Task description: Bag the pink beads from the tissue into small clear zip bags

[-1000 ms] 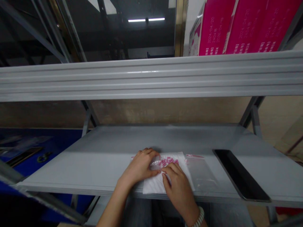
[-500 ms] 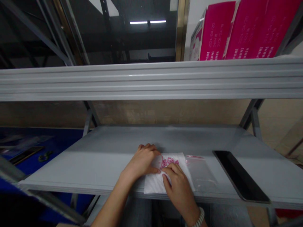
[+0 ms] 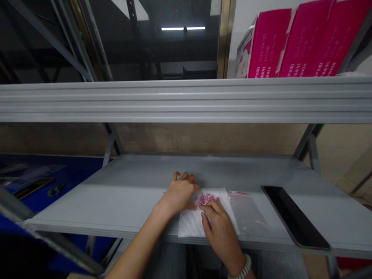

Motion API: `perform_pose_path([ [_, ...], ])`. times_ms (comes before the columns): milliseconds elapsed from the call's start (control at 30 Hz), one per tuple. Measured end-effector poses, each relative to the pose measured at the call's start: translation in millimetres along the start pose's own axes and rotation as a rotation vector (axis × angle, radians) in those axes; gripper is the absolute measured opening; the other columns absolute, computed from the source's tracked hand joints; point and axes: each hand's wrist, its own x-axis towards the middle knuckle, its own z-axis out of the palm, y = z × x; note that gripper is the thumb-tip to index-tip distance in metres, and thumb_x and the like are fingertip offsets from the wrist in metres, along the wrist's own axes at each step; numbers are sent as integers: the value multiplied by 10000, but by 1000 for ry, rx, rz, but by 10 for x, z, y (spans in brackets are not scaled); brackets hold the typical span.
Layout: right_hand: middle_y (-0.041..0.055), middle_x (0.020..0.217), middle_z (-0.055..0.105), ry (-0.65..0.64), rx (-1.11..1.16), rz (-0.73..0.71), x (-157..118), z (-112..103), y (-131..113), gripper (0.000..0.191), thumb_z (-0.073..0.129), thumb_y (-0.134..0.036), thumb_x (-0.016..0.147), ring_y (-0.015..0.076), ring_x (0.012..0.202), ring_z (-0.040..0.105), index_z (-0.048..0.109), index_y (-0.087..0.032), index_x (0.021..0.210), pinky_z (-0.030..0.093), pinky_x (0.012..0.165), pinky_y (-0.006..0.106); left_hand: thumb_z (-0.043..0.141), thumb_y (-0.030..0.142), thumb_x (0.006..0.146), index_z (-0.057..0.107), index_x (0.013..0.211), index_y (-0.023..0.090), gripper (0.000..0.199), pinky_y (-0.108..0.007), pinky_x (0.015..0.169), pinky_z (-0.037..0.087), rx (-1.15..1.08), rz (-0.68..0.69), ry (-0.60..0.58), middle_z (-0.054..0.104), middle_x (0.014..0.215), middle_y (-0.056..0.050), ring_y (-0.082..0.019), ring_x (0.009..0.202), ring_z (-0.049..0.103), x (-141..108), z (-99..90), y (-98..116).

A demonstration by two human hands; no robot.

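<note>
Several small pink beads [image 3: 207,198] lie in a loose cluster on a white tissue [image 3: 192,228] near the shelf's front edge. At the tissue's left side, my left hand [image 3: 180,193] is curled over a clear plastic bag [image 3: 197,196] with a red edge, its mouth facing the beads. The hand covers most of this bag. My right hand [image 3: 219,223] rests on the tissue, thumb and fingers bent together at the near side of the beads. What its fingertips hold, if anything, is too small to see. Right of the tissue lies a flat clear zip bag [image 3: 247,211] with a red-lined top.
A black phone [image 3: 295,217] lies at the right on the grey shelf [image 3: 116,201]. Overhead, a metal beam [image 3: 186,101] crosses the view, with pink boxes [image 3: 308,42] above it. Lower left, a blue surface [image 3: 78,170] carries a dark green ring-shaped item [image 3: 56,190].
My left hand has shifted slightly right and away from me, covering more of the clear bag. The right hand stays almost in place beside the beads. The view has tilted slightly.
</note>
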Motion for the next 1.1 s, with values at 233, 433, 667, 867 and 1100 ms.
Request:
perform_pose_path([
  [233, 96, 942, 632, -3, 16, -6, -8, 13, 23, 275, 466, -27, 866, 273, 961, 611, 685, -171, 947, 518, 878, 440, 894, 306, 615, 731, 1053, 264, 469, -575, 959, 358, 9, -16, 29, 677, 1132, -126, -368, 1096, 565, 14, -11, 39],
  [433, 86, 900, 638, 160, 100, -31, -6, 51, 45, 291, 418, -50, 893, 255, 914, 595, 673, -184, 935, 496, 868, 447, 784, 256, 755, 651, 1157, 252, 424, -558, 977, 338, -45, -223, 318, 683, 1126, -87, -333, 1078, 580, -267, 114, 95],
  [667, 60, 858, 664, 321, 537, 203, -167, -42, -50, 200, 519, -297, 907, 216, 777, 623, 661, -209, 1017, 519, 706, 330, 732, 351, 783, 556, 1162, 215, 440, -423, 818, 457, -249, -389, 856, 692, 1007, -75, -290, 922, 641, -620, 561, 615],
  [867, 22, 716, 657, 156, 848, 442, -330, -132, -159, 230, 708, -409, 740, 182, 659, 603, 680, -190, 805, 484, 589, 247, 723, 212, 727, 480, 1223, 222, 553, -318, 740, 549, -593, -383, 809, 655, 997, -62, -234, 883, 667, -616, 684, 1068],
  [1100, -28, 547, 528, 24, 865, 471, -316, -520, -97, 296, 725, -440, 709, 133, 537, 483, 608, -184, 616, 394, 520, 228, 704, 254, 738, 637, 1065, 227, 335, -233, 597, 506, -1121, -364, 681, 625, 726, 16, -162, 628, 602, -702, 651, 1094],
])
